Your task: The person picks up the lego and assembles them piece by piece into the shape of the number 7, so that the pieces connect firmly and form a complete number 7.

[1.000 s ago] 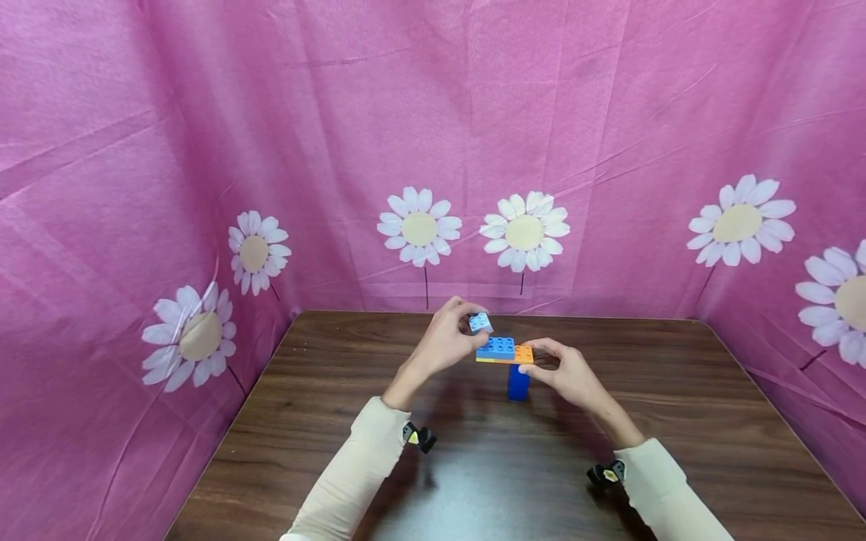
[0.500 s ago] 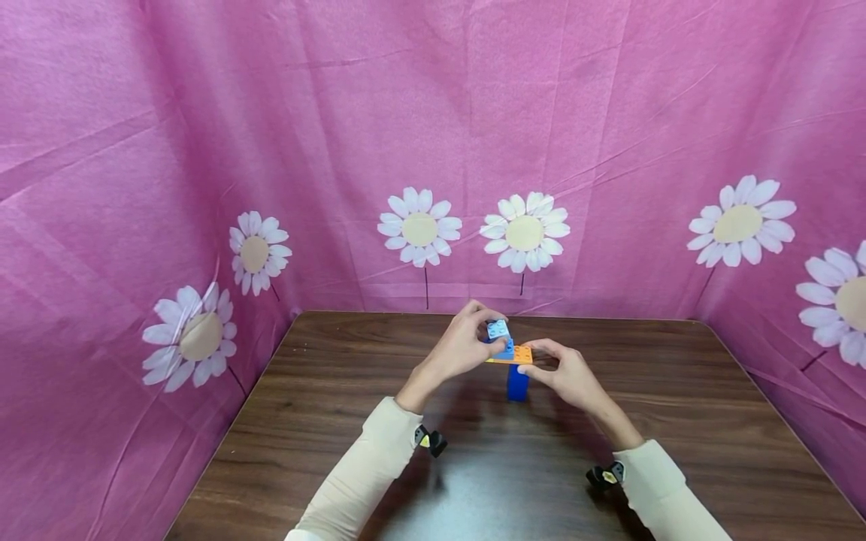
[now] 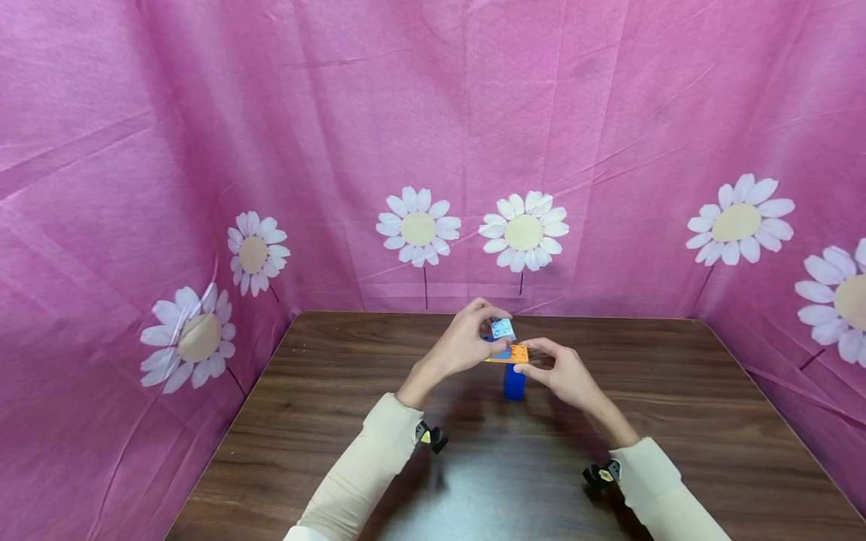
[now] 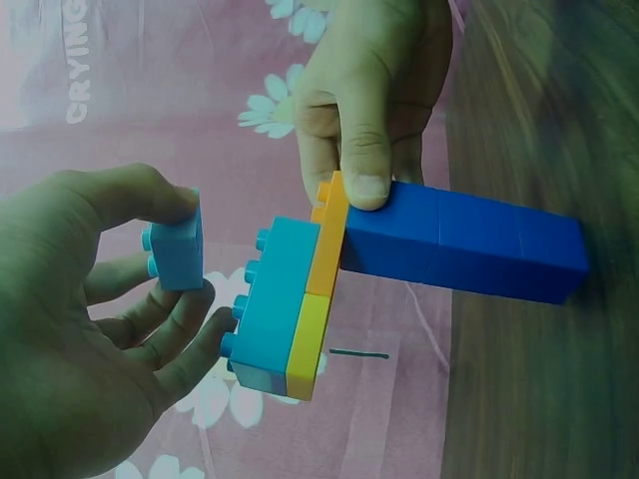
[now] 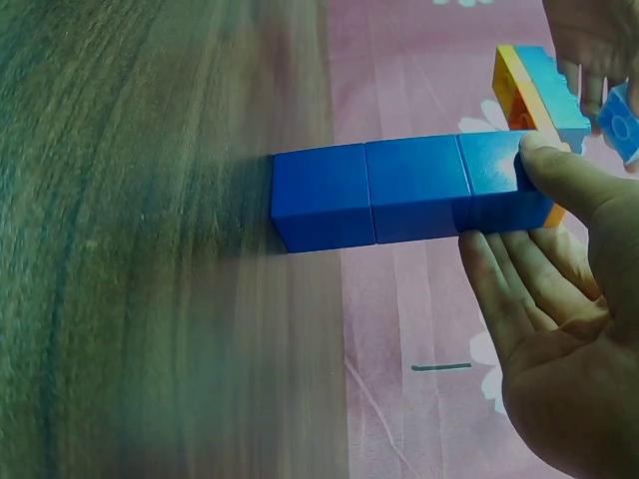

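A small light blue toy brick (image 3: 502,328) is pinched between the thumb and fingers of my left hand (image 3: 455,344). In the left wrist view it hangs apart from the longer blue brick (image 4: 275,299), just above its studs. That longer brick sits on an orange piece (image 4: 327,244) and a yellow piece (image 4: 307,349), which jut sideways from the top of a dark blue tower (image 3: 514,383) of stacked bricks. My right hand (image 3: 564,374) grips the tower's upper end, thumb on one side and fingers on the other. The tower stands upright on the table.
The brown wooden table (image 3: 304,451) spreads around the tower. Behind it and along both sides hangs a pink cloth (image 3: 338,150) printed with white daisies. A black wrist camera (image 3: 433,438) sits at my left cuff, and another camera (image 3: 598,475) at my right.
My left hand has carried the small light blue brick to the right, over the longer blue brick. The right hand keeps its grip; the tower has shifted very slightly left.
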{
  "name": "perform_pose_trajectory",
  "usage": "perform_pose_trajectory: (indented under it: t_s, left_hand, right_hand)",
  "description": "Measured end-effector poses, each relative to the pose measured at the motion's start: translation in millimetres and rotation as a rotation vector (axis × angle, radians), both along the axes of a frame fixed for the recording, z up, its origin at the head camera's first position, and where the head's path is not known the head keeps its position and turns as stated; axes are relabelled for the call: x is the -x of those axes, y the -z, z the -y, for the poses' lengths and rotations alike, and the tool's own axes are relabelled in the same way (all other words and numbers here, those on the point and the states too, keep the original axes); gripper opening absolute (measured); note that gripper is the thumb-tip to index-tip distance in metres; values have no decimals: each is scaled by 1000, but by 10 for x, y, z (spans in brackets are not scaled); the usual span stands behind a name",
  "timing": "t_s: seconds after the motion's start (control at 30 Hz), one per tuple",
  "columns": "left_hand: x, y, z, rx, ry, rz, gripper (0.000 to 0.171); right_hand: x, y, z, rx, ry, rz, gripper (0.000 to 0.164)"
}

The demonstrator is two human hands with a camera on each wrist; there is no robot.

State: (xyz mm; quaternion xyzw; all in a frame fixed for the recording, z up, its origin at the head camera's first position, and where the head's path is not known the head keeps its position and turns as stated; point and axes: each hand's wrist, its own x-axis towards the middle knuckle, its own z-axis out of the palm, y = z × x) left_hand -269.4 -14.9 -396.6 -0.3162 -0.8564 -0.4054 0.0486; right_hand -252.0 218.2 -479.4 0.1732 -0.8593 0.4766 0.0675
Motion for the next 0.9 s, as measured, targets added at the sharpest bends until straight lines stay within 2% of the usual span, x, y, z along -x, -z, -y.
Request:
perform_pose_trajectory:
  t_s: [0.2,0.53,0.9]
  left_hand:
    - [19,-4,-52,-2,35,6,36]
    - [48,20,-177,54,87,-3,36]
    - [36,97,-220,207,34,-74,37]
  right_hand:
    - [12,-10,10,16,-1,9,38]
    - [26,29,13,11,-1,20,38]
    - [19,32,17,42,-13,31,36]
